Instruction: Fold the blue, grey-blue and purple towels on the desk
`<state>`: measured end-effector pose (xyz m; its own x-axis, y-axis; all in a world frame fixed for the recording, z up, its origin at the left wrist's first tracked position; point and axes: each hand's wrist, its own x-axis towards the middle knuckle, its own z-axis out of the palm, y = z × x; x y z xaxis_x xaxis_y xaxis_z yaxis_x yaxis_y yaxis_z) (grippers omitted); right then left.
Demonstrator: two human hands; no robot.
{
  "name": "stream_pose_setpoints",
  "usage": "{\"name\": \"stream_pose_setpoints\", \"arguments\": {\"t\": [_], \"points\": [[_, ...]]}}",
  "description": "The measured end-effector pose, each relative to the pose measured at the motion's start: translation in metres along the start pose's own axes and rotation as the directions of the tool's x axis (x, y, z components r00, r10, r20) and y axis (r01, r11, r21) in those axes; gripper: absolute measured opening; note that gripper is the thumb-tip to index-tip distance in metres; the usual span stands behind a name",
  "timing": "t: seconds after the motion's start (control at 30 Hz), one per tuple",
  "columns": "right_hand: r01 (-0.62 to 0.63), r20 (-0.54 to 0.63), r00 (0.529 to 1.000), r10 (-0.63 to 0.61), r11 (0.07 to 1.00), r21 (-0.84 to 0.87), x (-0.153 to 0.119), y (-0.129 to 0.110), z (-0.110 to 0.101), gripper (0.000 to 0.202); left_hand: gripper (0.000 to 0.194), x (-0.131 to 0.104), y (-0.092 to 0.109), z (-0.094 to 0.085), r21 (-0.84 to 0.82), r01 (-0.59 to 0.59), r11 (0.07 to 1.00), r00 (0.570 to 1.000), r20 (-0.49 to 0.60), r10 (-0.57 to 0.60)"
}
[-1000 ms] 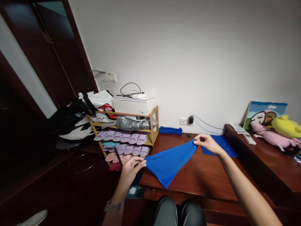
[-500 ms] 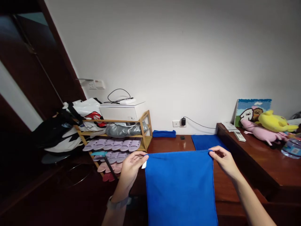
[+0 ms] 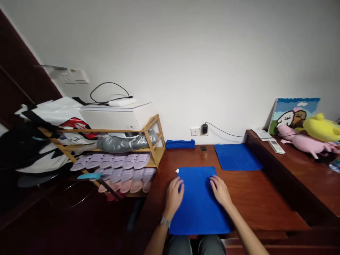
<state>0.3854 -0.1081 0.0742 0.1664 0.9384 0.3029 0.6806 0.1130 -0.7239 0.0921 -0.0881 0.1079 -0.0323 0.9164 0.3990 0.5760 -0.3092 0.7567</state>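
A blue cloth [image 3: 198,209] lies spread flat on the brown wooden desk [image 3: 255,198], its near edge by the desk's front edge. A small white tag [image 3: 177,170] sticks out at its far left corner. My left hand [image 3: 174,194] rests at the cloth's left edge with fingers spread, holding nothing. At the right edge, my right hand [image 3: 220,189] is also open, fingers apart on or just over the cloth. Behind, to the right, lies another flat blue cloth [image 3: 236,157]. A folded blue cloth [image 3: 180,144] sits against the wall.
A wooden rack [image 3: 158,156] with slippers [image 3: 106,161] and a white box [image 3: 111,118] stands left. On the raised surface at right are a pink plush toy [image 3: 302,141], a yellow plush toy [image 3: 321,128] and a remote [image 3: 276,147]. A black plug [image 3: 204,128] is in the wall.
The blue cloth, held up by both hands before, now lies on the desk. Both hands have moved down and let go of its corners. The view has shifted.
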Motion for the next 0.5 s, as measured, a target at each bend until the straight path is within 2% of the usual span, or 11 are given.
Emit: {"name": "stream_pose_setpoints", "arguments": {"t": [0.03, 0.1, 0.17, 0.23, 0.3, 0.4, 0.5], "points": [[0.026, 0.055, 0.998, -0.021, 0.994, -0.105, -0.024, 0.012, 0.011, 0.06, 0.033, -0.027, -0.015, 0.005, 0.13, -0.101, 0.986, 0.99, 0.112, 0.087], [0.076, 0.149, 0.988, -0.037, 0.96, -0.27, -0.063, 0.03, 0.022, 0.057, 0.047, -0.07, -0.042, 0.01, 0.33, -0.212, 0.92, 0.956, 0.265, 0.126], [0.094, 0.206, 0.978, -0.019, 0.928, -0.362, -0.081, 0.038, 0.024, 0.059, 0.055, -0.09, -0.061, 0.012, 0.445, -0.263, 0.856, 0.935, 0.335, 0.114], [0.09, 0.244, 0.97, 0.015, 0.908, -0.409, -0.077, 0.036, 0.02, 0.059, 0.057, -0.087, -0.07, 0.015, 0.488, -0.284, 0.825, 0.928, 0.356, 0.109], [0.08, 0.276, 0.96, 0.05, 0.895, -0.439, -0.059, 0.029, 0.015, 0.059, 0.057, -0.068, -0.072, 0.019, 0.496, -0.288, 0.819, 0.925, 0.364, 0.105], [0.063, 0.317, 0.943, 0.103, 0.879, -0.473, -0.028, 0.015, 0.009, 0.06, 0.056, -0.035, -0.065, 0.024, 0.51, -0.294, 0.809, 0.918, 0.387, 0.089], [0.065, 0.313, 0.944, 0.106, 0.869, -0.49, -0.017, 0.005, 0.007, 0.06, 0.055, -0.023, -0.053, 0.024, 0.52, -0.323, 0.79, 0.909, 0.403, 0.106]]}}
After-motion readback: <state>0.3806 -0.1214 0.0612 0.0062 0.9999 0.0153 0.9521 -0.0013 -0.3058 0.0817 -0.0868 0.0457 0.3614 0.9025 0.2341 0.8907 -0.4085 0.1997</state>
